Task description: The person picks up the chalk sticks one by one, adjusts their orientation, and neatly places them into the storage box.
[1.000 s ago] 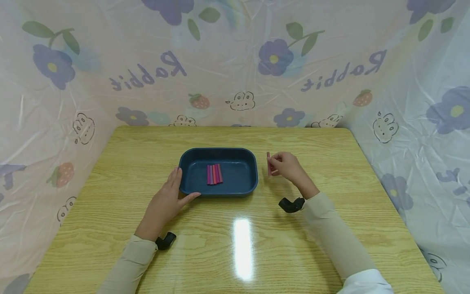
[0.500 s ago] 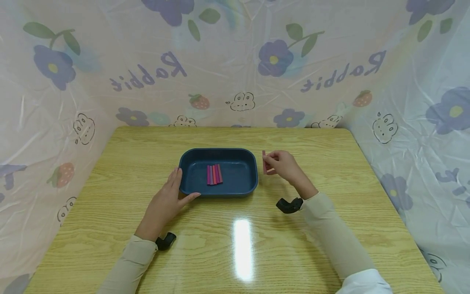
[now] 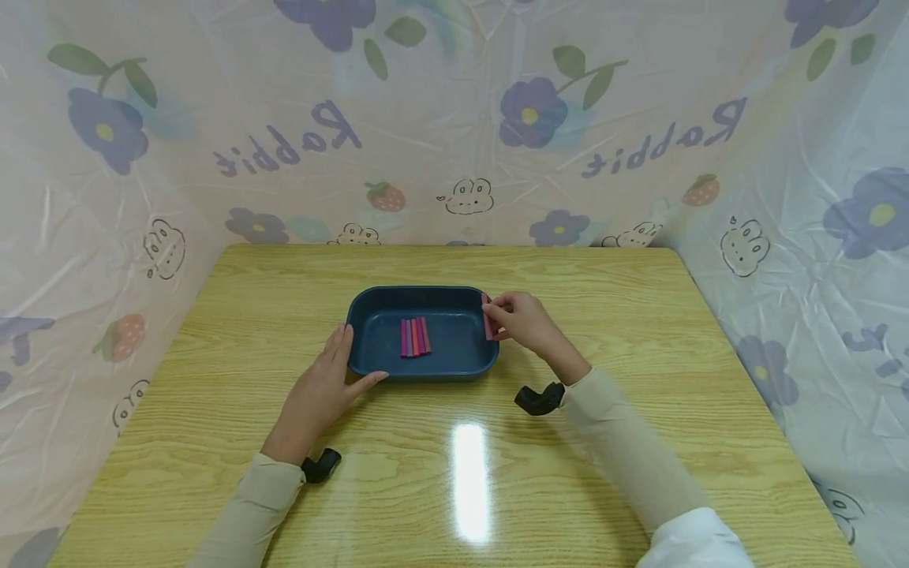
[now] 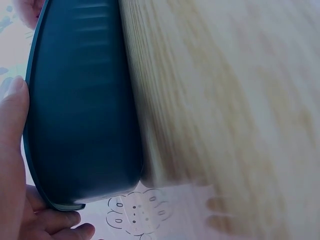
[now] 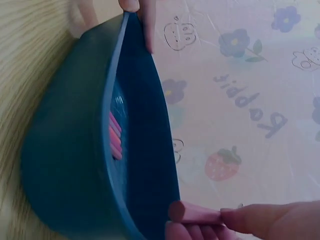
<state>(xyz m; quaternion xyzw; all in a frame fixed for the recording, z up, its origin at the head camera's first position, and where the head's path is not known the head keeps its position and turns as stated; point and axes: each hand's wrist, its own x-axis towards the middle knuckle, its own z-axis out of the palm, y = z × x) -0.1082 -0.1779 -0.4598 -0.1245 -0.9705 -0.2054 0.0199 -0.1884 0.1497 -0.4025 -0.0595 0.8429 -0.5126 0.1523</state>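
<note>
A dark blue rectangular basin (image 3: 454, 369) stands on the wooden table. Inside it, several pink, purple and red sticks (image 3: 415, 338) lie side by side on the floor. My left hand (image 3: 316, 394) rests against the basin's left end, fingers along the outer wall and thumb along the near rim. My right hand (image 3: 521, 319) pinches one pinkish-red stick (image 3: 487, 319) between thumb and fingers, over the basin's right rim. In the right wrist view this stick (image 5: 197, 212) shows one blunt end, close to the rim. The left wrist view shows mostly the basin's outer wall (image 4: 82, 100).
The wooden table (image 3: 398, 473) carries a bright reflection in front of the basin. A printed curtain (image 3: 426, 118) hangs behind and at both sides. Black bent pieces (image 3: 540, 399) sit at the wrists.
My right hand has moved left with the stick, from beside the basin to over its right rim. My left hand, the basin and the sticks inside have stayed in place.
</note>
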